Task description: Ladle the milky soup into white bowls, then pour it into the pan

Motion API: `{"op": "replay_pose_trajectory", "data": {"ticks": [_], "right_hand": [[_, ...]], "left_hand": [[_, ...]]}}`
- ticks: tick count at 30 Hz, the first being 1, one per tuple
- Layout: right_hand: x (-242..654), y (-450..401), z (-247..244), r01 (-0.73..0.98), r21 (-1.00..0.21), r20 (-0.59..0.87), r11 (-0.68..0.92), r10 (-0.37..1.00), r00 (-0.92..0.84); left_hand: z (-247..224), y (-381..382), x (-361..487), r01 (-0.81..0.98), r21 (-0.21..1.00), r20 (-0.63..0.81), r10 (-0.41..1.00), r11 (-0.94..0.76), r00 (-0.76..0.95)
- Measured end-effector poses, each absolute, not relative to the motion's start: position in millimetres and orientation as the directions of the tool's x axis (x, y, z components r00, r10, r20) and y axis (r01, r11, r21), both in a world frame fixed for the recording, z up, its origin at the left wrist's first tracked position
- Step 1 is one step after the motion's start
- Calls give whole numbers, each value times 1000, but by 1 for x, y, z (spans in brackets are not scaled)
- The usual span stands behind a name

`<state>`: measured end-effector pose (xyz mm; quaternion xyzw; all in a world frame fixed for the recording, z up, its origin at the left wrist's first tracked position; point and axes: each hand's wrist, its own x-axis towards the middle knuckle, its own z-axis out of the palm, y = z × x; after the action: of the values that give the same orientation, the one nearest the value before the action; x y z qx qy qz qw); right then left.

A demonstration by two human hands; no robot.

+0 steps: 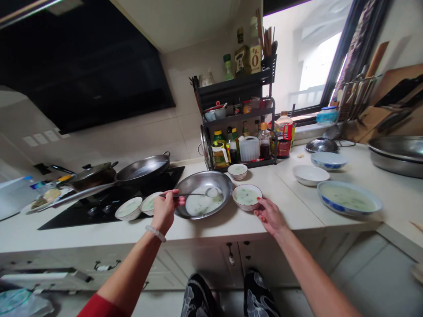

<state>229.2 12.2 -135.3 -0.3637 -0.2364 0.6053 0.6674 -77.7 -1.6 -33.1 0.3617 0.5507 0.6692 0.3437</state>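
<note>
Left of the left hand [165, 210]: two small round white bowls [128, 215] of pale, green-flecked soup, the nearer partly behind it. Left fingers clamped on thin handle of a metal ladle [194, 194]; head extends right of grip, inside a wide round silver metal basin [198, 178]. Right hand [273, 219] clamped on right side of a round white patterned bowl [243, 206], soup-filled. Farther right: broad blue-and-white dish [330, 207].

Between the bowl [243, 206] at the right hand [271, 216] and the blue-rimmed dish [343, 211], the table [297, 207] offers passage; metal basin [205, 178] leftward and black rack [236, 83] behind obstruct.
</note>
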Motion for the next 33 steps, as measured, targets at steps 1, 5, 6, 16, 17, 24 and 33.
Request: {"op": "replay_pose_trajectory", "data": {"ticks": [1, 5, 6, 16, 17, 24, 33], "right_hand": [[229, 12, -135, -638, -770, -128, 0, 979, 155], [229, 11, -133, -637, -771, -122, 6, 980, 158], [229, 11, -133, -634, -773, -121, 6, 980, 156], [229, 11, -133, -630, -777, -131, -2, 979, 159], [229, 11, -133, -627, -779, -131, -3, 979, 157], [230, 13, -135, -630, -777, -127, 0, 980, 156], [230, 14, -138, -629, -778, -114, 5, 982, 149]], "left_hand": [[-33, -2, -77, -63, 986, 102, 858, -154, -503], [-29, -4, -75, -65, 986, 103, 859, -156, -501], [-27, -4, -75, -67, 985, 104, 859, -158, -502], [-2, -11, -52, -115, 976, 111, 883, -182, -456], [0, -12, -47, -121, 975, 117, 890, -188, -441], [-2, -19, -5, -109, 963, 206, 932, -248, -299], [-31, -41, 5, 320, 725, 589, 790, -610, 171]]}}
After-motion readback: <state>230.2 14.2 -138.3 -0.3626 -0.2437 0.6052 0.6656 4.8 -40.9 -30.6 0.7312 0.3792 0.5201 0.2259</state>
